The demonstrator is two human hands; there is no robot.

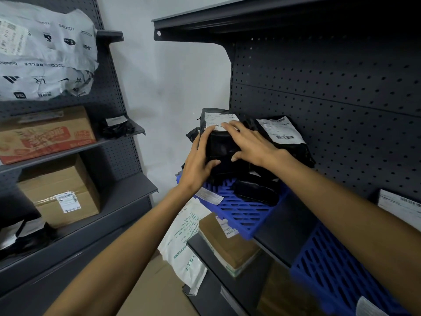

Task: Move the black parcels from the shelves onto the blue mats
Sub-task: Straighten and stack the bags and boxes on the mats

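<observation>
A black parcel [219, 144] with a white label stands on a pile of black parcels over the blue mat [246, 210] on the right shelf. My left hand [198, 165] holds its left side, thumb curled under the front. My right hand [248, 142] lies over its top, fingers spread on the label and thumb on the front face. Another black parcel [287, 137] with a label leans on the pegboard behind. A small black parcel [255, 192] lies on the mat in front. More black parcels sit on the left shelves [116, 128], [25, 240].
A second blue mat [337, 274] lies at the lower right with a labelled parcel [401, 206] above it. Cardboard boxes [61, 195], [45, 133] and a grey printed bag [45, 55] fill the left shelves. A box [227, 245] and a white bag [184, 247] sit below the mat.
</observation>
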